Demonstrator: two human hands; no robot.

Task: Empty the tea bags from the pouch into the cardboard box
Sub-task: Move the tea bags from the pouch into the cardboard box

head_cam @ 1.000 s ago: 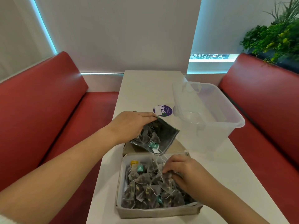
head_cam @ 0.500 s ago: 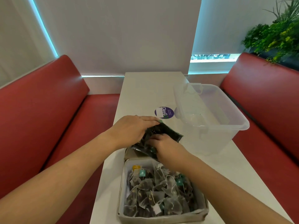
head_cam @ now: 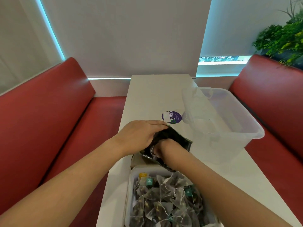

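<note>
A dark foil pouch (head_cam: 179,136) lies tilted on the white table, its mouth facing the cardboard box (head_cam: 130,187). My left hand (head_cam: 141,135) grips the pouch's upper edge and holds it open. The fingers of my right hand (head_cam: 165,147) are pushed into the pouch mouth and hidden, so only the back of the hand and the wrist show. The box sits at the near edge, lined in white. It holds several pyramid tea bags (head_cam: 164,199) with strings and teal tags. One string hangs at the pouch mouth.
A clear plastic tub (head_cam: 229,128) stands to the right of the pouch, close to it. A purple round sticker (head_cam: 171,117) is on the table (head_cam: 152,95) just beyond my left hand. Red bench seats (head_cam: 49,120) flank the narrow table, and a green plant (head_cam: 282,40) is at the far right.
My right hand left the tea bags in the box, moved up to the pouch and pushed deeper into its mouth. My left hand kept holding the pouch.
</note>
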